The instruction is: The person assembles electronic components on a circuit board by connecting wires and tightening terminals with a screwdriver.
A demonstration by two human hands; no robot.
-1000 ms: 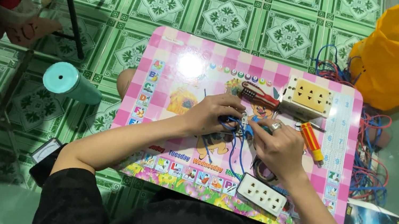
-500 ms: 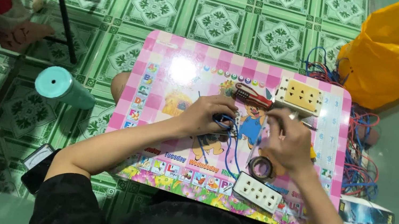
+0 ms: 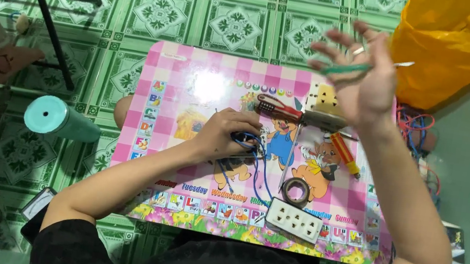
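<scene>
While the left hand (image 3: 228, 134) is staying closed on the blue wires (image 3: 255, 161) at mid-frame, the right hand (image 3: 363, 83) is lifting away toward the upper right, fingers spread, loosely pinching a green-handled tool (image 3: 354, 67), pausing the joint work.

Pink chequered worktop (image 3: 194, 74) with cartoon pictures, on a green patterned tile floor (image 3: 160, 11). On the worktop: white multi-socket power strip (image 3: 294, 220), roll of dark tape (image 3: 296, 190), orange-handled screwdriver (image 3: 343, 154), red-handled pliers (image 3: 277, 107). Beside the worktop: teal cylindrical bottle (image 3: 59, 119) lying on the floor, orange plastic bag (image 3: 459, 48), black stand legs (image 3: 40, 4).
</scene>
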